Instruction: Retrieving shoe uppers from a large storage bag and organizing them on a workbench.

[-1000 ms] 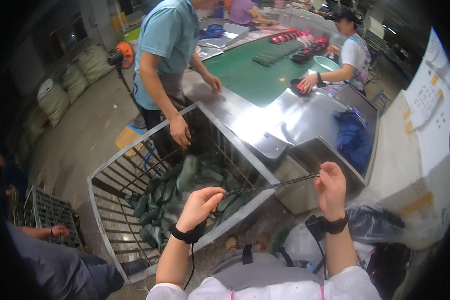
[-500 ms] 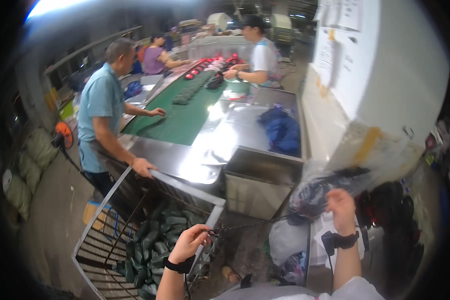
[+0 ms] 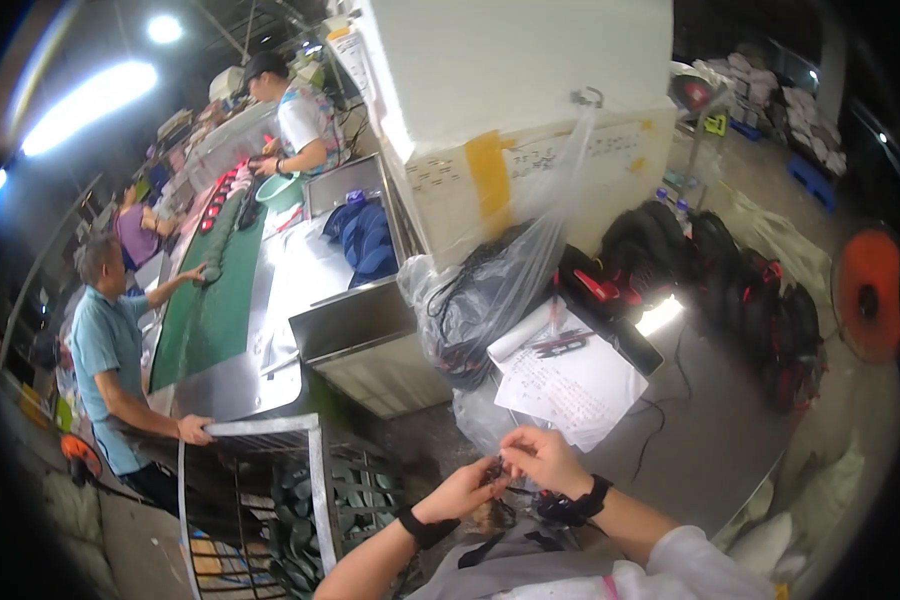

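My left hand (image 3: 458, 494) and my right hand (image 3: 546, 462) are close together in front of my body, fingertips almost meeting. Between them is a dark, thin shoelace (image 3: 497, 468), bunched up, and both hands pinch it. Fingers cover most of the lace, so its ends cannot be made out. A clear plastic bag (image 3: 460, 335) with a mass of dark laces lies just beyond my hands, its top drawn up to a hook on the wall. Written paper sheets (image 3: 575, 395) and pens (image 3: 560, 344) lie to the right of that bag.
Black-and-red shoes (image 3: 760, 310) crowd the far side of the grey table (image 3: 705, 455). At left stands a metal cage cart (image 3: 320, 480) with dark green shoe-shaped pieces (image 3: 295, 500); a co-worker (image 3: 110, 350) holds its rim beside a green conveyor (image 3: 200, 335). An orange fan (image 3: 868, 300) is at right.
My view has turned right toward the table. The lace was stretched between my widely spaced hands; now the hands are together and the lace is gathered. The co-worker's far hand has reached onto the conveyor's row of pieces.
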Tool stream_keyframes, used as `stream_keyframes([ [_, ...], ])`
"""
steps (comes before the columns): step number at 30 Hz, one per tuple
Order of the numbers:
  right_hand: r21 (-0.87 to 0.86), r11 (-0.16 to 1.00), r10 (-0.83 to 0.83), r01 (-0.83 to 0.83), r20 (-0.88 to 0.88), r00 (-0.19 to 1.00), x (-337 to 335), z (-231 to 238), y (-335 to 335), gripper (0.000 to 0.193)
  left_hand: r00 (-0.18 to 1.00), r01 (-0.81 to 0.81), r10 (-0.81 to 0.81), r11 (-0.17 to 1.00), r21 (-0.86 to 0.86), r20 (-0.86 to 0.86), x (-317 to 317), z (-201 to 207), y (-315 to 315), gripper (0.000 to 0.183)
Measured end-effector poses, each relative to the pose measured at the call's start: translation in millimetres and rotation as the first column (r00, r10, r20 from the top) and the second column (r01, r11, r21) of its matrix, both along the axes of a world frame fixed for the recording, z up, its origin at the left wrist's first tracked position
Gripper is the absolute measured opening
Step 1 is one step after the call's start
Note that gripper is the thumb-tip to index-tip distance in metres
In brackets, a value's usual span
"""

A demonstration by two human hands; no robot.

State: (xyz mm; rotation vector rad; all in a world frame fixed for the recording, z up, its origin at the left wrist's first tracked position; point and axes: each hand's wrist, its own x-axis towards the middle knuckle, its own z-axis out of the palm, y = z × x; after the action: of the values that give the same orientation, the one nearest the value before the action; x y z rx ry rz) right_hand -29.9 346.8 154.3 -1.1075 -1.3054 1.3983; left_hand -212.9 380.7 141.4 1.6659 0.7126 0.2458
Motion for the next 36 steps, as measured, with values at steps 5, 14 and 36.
stream_keyframes([
  [5,0.053,0.941,-0.322,0.334,-0.16,0.933,25,-3,-15,0.025,0.889,-0.419,0.345,0.878,0.232,0.302,57,59,116,0.007],
  [14,-0.046,0.894,-0.433,0.445,0.162,0.887,37,3,-71,0.016,0.84,-0.536,0.34,0.635,0.556,0.423,179,29,323,0.041],
  [36,-0.404,0.469,0.101,0.785,0.908,0.407,128,-131,-210,0.088,0.907,0.328,0.081,0.478,0.815,-0.413,93,28,299,0.032],
])
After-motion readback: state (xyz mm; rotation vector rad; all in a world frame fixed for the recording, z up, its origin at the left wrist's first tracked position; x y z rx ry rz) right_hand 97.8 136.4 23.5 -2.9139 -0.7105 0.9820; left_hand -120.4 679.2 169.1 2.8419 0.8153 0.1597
